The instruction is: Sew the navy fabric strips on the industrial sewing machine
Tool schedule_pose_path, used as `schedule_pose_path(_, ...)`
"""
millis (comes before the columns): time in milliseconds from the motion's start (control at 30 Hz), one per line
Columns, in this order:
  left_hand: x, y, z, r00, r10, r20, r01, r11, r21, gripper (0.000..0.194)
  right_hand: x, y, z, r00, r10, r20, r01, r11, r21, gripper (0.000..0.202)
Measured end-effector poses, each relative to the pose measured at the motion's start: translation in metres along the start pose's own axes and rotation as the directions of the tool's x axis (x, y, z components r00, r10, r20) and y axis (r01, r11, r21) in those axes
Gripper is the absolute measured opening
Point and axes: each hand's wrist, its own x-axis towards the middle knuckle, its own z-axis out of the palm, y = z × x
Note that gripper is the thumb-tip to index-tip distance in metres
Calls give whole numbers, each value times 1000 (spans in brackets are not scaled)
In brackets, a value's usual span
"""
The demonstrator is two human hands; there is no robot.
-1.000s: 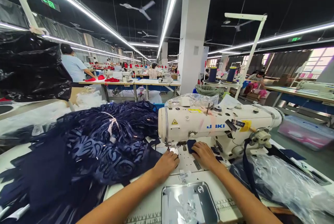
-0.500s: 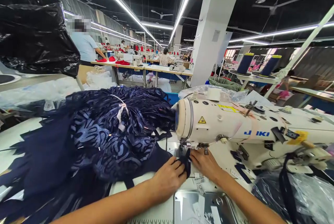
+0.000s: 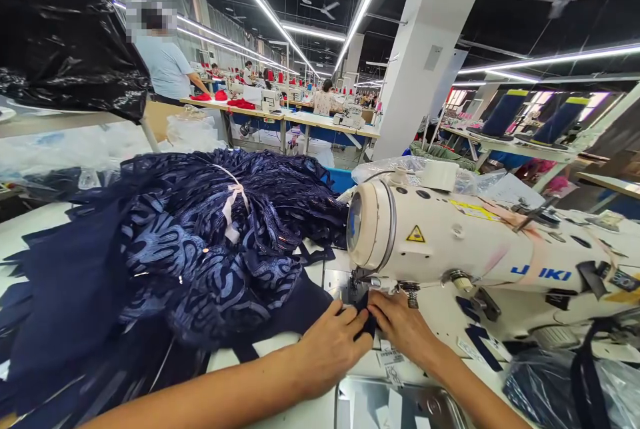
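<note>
My left hand (image 3: 336,344) is closed on the edge of a navy garment piece (image 3: 300,306), its fingers curled over the cloth just in front of the needle area. Facing it, my right hand (image 3: 401,324) pinches the same dark cloth, with fingertips almost touching those of the left. The white sewing machine (image 3: 445,242) stands over the cloth; its presser foot (image 3: 356,279) is close above my fingers, and the needle is too small to make out. A large heap of navy patterned garments (image 3: 195,262) tied with a pale strip spreads to the left, joining the held piece.
Small printed labels (image 3: 393,366) lie below my right hand, near a metal tray (image 3: 345,402) with white slips. Navy scraps (image 3: 483,346) and a plastic bag (image 3: 540,382) are at the right. A black plastic-covered bundle (image 3: 70,29) stands at the left. Co-workers sit or stand farther back.
The view has shifted, so the machine appears farther right. Both hands remain on the navy cloth by the needle area; the fingertips have come closer together.
</note>
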Motion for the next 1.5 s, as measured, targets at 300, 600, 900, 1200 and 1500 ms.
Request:
schedule_pose_path(300, -2, 6, 4, 999, -32, -28, 32, 999, 25, 15, -10, 4, -13, 990, -107, 87, 96, 987, 127, 28)
schedule_pose_path(600, -3, 5, 11, 998, -39, -57, 38, 999, -16, 14, -14, 5, -17, 978, -157, 140, 143, 984, 110, 32)
schedule_pose_path(900, -1, -2, 10, 999, 2, -52, -4, 999, -37, 13, -10, -4, -17, 971, -223, 87, 226, 974, -22, 34)
schedule_pose_path(1200, -3, -10, -12, 995, -89, 42, 93, 991, -92, 34, -9, -9, -17, 952, -247, 181, 279, 944, -179, 41)
schedule_pose_path(1500, -11, -27, -19, 946, -195, 258, 273, 908, -318, 64, -4, 12, -15, 921, -331, 205, 364, 920, -147, 41)
